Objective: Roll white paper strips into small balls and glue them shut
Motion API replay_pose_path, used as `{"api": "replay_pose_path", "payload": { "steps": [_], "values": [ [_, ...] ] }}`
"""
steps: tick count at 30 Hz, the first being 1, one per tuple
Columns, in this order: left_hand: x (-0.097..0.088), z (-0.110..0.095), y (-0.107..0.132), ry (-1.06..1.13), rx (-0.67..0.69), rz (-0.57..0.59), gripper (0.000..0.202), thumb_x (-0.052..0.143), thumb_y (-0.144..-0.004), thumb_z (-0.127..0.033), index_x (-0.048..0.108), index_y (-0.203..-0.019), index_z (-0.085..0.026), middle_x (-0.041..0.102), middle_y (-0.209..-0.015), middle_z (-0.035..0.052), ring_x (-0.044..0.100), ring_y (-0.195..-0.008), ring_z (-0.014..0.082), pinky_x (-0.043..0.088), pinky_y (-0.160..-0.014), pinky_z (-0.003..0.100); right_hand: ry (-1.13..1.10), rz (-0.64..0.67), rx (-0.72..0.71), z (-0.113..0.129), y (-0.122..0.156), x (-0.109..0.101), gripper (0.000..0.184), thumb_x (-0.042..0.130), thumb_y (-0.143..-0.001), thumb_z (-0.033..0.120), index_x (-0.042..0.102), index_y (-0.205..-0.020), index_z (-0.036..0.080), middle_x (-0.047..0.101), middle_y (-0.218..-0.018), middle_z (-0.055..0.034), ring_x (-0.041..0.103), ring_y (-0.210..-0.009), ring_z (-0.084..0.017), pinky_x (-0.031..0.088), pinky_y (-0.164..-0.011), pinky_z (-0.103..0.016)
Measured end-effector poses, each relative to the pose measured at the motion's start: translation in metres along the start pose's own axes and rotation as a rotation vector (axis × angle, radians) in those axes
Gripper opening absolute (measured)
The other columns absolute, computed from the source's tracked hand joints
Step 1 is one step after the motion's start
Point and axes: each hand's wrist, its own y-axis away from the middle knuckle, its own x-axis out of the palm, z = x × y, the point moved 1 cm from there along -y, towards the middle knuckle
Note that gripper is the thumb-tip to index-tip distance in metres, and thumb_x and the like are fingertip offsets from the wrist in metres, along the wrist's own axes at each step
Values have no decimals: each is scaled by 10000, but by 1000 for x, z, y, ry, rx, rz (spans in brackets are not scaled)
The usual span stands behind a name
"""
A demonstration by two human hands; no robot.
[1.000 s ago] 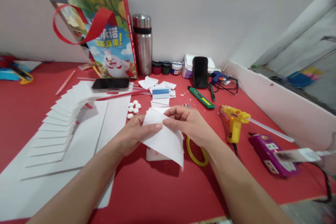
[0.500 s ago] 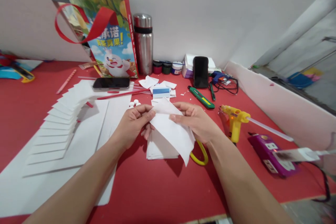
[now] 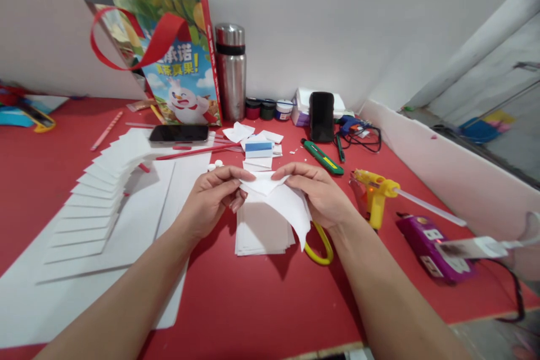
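A thin sheet of white paper is held up between both my hands, its top corner folded over toward me in a small triangle. My left hand pinches the left end of the fold with thumb and fingers. At the right end, my right hand pinches the same fold, and the loose corner of the sheet curls down below it. Beneath lies a stack of white paper pieces on the red table. A yellow scissor-like handle loop pokes out beside the stack, the rest hidden.
Left, fanned white cards lie on a large white sheet. Behind are a phone, paper scraps, a steel flask and a printed bag. Right are a green cutter, a yellow glue gun and a purple power strip.
The sheet's top corner, which pointed up and away before, is now folded down toward me. My right hand's fingers have shifted onto the fold.
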Motion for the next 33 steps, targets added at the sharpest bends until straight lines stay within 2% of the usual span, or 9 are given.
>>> {"api": "replay_pose_path", "payload": {
  "steps": [5, 10, 12, 14, 17, 19, 22, 28, 33],
  "values": [
    [-3, 1, 0, -24, 13, 11, 115, 671, -828, -164, 771, -877, -138, 652, -594, 15, 519, -462, 80, 381, -510, 218, 39, -39, -37, -1, -1, 2, 48, 660, -738, 212, 701, -763, 208, 589, -565, 41, 478, -457, -89, 320, -427, -202],
    [0, -5, 2, -2, 6, 56, 199, 631, -724, -151, 756, -873, -108, 648, -554, 43, 566, -463, 142, 419, -507, 263, 181, -70, -32, -3, 1, 3, 63, 623, -754, 242, 680, -744, 217, 532, -530, 40, 416, -430, -92, 251, -414, -217],
    [1, -7, 2, 19, 23, 83, 248, 606, -754, -219, 748, -917, -98, 652, -562, 58, 595, -472, 173, 428, -486, 277, 224, -76, -39, -3, 1, 3, 69, 617, -755, 249, 677, -738, 220, 524, -524, 39, 406, -432, -95, 235, -420, -221],
    [2, -8, 1, 18, -6, 76, 325, 558, -853, -345, 733, -977, -100, 645, -552, 56, 599, -437, 187, 414, -439, 279, 252, -76, -48, -3, 2, 3, 76, 607, -753, 250, 673, -730, 222, 530, -528, 36, 405, -434, -98, 230, -425, -224],
    [3, -5, 1, -28, -159, 90, 490, 450, -961, -510, 690, -1099, -106, 571, -422, 15, 548, -334, 175, 320, -355, 232, 284, -71, -52, -2, 2, 3, 93, 586, -744, 244, 670, -711, 222, 530, -527, 37, 405, -433, -97, 241, -430, -225],
    [5, -2, 2, -59, -229, 122, 516, 446, -978, -549, 661, -1140, -109, 551, -368, 6, 511, -292, 153, 269, -332, 198, 301, -56, -49, -2, 3, 4, 102, 573, -734, 239, 667, -700, 220, 524, -526, 39, 407, -434, -96, 253, -433, -224],
    [7, 0, 3, -72, -263, 157, 408, 582, -939, -512, 655, -1031, -120, 573, -372, 7, 499, -270, 131, 226, -311, 171, 327, -32, -49, -1, 3, 5, 100, 572, -725, 235, 666, -697, 217, 538, -542, 35, 416, -444, -96, 264, -437, -223],
    [5, -1, 3, -95, -273, 210, 366, 712, -866, -473, 623, -796, -125, 740, -619, 79, 518, -278, 88, 257, -307, 165, 328, -14, -42, -2, 4, 5, 98, 575, -723, 228, 670, -710, 214, 552, -557, 34, 423, -455, -97, 267, -433, -220],
    [0, 0, 2, -157, -236, 179, 291, 715, -874, -424, 663, -863, -138, 618, -405, 6, 512, -273, 118, 308, -314, 173, 344, -40, -73, 1, 3, -2, 99, 571, -705, 202, 667, -682, 206, 534, -539, 42, 416, -440, -90, 271, -434, -223]
  ]
}}
